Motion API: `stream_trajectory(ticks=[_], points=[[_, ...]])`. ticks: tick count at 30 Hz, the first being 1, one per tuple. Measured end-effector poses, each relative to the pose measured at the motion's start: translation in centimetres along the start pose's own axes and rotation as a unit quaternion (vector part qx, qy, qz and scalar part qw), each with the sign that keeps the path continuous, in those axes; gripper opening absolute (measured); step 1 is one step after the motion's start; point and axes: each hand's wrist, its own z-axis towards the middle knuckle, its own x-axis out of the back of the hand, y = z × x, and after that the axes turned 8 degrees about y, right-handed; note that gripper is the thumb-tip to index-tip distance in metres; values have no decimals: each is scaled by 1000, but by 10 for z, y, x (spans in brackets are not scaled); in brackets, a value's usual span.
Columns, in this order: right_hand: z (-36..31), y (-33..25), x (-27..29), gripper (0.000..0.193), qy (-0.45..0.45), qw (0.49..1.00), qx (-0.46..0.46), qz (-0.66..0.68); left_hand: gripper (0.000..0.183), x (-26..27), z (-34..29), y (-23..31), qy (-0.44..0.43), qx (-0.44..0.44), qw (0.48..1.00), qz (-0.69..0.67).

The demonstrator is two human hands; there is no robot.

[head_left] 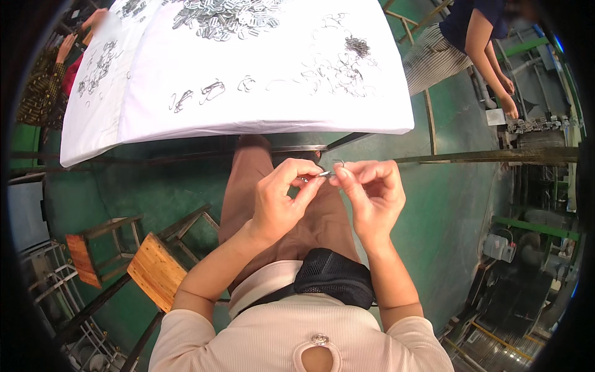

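My left hand [282, 197] is closed in a pinch, thumb against forefinger, on a small shiny metal piece [325, 174]. Facing it, my right hand [375, 197] pinches a thin bent wire hook [339, 162], its curved end showing above the thumb. The two fingertips nearly meet over my lap, just short of the table edge, and the metal parts seem to touch between them. Fingers cover most of both parts. On the white-covered table [260, 115] ahead lie a pile of flat slotted metal pieces [226, 18] and scattered bent wires [338, 74].
Small groups of wire pieces [212, 91] lie along the table's near side. A person [483, 49] stands at the far right, and another person's hand [65, 48] shows far left. Wooden stools [158, 271] stand at my left. Machinery [527, 254] lines the right.
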Motion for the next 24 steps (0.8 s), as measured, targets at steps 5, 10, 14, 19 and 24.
stream_trajectory(ticks=[5,10,14,19,24], points=[[5,5,5,25,10,991,112,-73,23,22,26,-4,-30,-115,992,48],[13,7,9,27,-11,984,144,-102,12,52,132,-57,84,-92,964,233],[18,4,3,27,-49,978,161,-124,25,96,231,-144,133,-80,915,372],[26,11,3,25,-66,978,160,-121,32,93,289,-169,131,-25,854,503],[29,13,1,26,-64,978,154,-126,35,106,319,-170,18,100,872,480]])
